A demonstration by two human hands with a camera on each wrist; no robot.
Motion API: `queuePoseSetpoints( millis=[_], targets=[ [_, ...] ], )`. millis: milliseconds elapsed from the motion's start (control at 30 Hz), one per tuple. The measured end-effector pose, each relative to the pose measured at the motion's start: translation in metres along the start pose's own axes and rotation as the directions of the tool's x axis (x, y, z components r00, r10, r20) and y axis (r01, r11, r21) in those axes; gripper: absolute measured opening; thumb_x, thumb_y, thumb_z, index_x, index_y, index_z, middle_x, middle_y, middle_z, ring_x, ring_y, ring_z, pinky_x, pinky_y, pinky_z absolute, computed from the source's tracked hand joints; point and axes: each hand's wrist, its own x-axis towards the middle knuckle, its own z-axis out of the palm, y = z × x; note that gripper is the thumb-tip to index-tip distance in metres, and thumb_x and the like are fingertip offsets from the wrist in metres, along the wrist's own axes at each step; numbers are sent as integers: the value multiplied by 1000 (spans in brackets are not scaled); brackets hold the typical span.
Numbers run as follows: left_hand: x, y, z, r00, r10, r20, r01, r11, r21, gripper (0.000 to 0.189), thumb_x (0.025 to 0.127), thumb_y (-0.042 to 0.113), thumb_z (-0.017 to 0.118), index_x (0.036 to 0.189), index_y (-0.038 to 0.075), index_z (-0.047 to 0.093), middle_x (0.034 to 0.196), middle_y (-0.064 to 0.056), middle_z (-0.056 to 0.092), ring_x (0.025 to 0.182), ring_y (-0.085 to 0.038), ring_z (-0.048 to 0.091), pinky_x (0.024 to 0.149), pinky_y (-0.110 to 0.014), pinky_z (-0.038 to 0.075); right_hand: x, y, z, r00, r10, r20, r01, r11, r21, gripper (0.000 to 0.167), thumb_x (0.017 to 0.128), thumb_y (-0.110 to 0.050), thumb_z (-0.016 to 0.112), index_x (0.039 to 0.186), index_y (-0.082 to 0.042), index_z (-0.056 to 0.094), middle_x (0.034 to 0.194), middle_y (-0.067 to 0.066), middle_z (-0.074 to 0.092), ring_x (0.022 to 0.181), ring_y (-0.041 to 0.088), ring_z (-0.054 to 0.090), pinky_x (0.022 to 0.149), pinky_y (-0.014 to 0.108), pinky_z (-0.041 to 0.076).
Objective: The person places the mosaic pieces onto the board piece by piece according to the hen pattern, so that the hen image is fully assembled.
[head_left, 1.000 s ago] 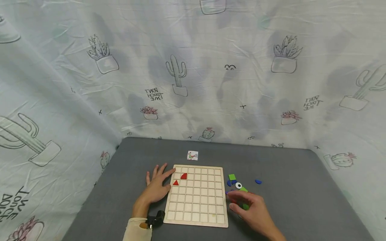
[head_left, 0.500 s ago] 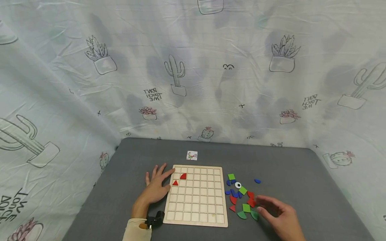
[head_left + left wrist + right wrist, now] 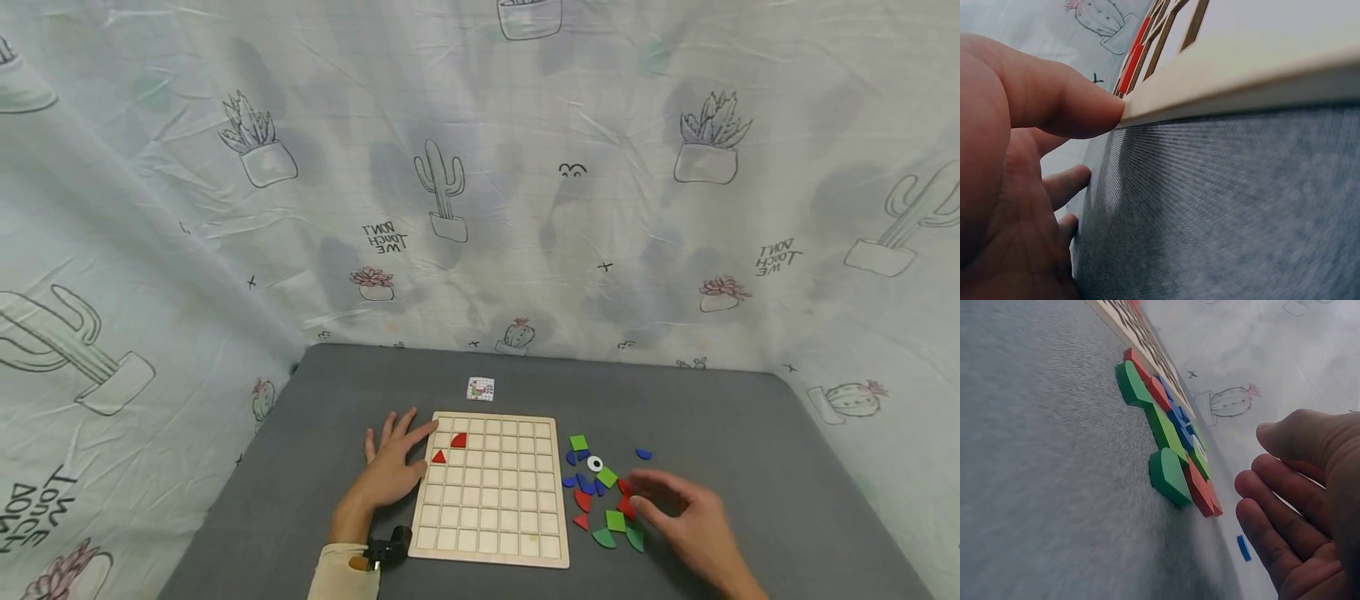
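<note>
Board (image 3: pixel 491 479) of pale wood, gridded into sq. cells, lies flat approx. mid-counter (image 3: pixel 720 408). Two pcs. sit in its upper L area: a red quarter-circle (image 3: pixel 459 440) and, lower L of that, a red triangle (image 3: pixel 439 457). We've got our L hand (image 3: pixel 386 473) at the board's L edge, thumb and index touching it, fingers spread, so that grip's apart. Our R hand (image 3: pixel 686 512) hovers at the R side of the loose pcs., thumb and fingertips apart, nothing held that we can see; red pcs. (image 3: pixel 627 507) are nearest it. Same pile has green sqs. (image 3: pixel 616 521), dk. green quarter-circles (image 3: pixel 604 538), blue bits (image 3: pixel 587 487) & a white disc (image 3: pixel 595 463) w/ black dot. Blue half-disc (image 3: pixel 643 454) lies off to the R. Printed card (image 3: pixel 481 388) lies beyond the board.
</note>
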Motion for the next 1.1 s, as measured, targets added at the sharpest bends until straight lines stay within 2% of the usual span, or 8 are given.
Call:
queuePoseSetpoints(
  millis=[233,567,800,1100],
  targets=[
    [0,0,1,1000,2,-5,-2,1000,3,65,98,3,65,161,16,59,181,-21,23,169,-51,0,127,-73,-20,22,1,9,998,-1,59,1,1000,-11,32,92,-14,89,123,-13,80,116,2,84,103,8,79,86,20,63],
    [0,2,0,1000,5,-8,-5,1000,6,65,97,2,64,160,16,59,181,-21,23,169,-52,0,127,-74,-20,49,4,28,997,-11,73,17,996,-91,36,91,-12,90,125,-13,80,117,0,83,104,16,80,87,24,64],
    [0,4,-1,1000,17,-13,-17,1000,0,65,96,2,64,160,15,59,181,-23,24,169,-53,1,126,-74,-19,55,3,41,996,-41,84,53,987,-154,38,88,-15,92,125,-14,81,115,-2,84,102,17,81,86,29,65],
    [0,1,0,1000,11,-13,-11,1000,7,66,95,1,64,160,16,59,181,-22,25,169,-52,1,126,-74,-19,56,-1,47,997,-73,20,76,976,-202,36,85,-5,91,120,-11,83,110,1,84,98,19,81,83,35,66]
  ],
)
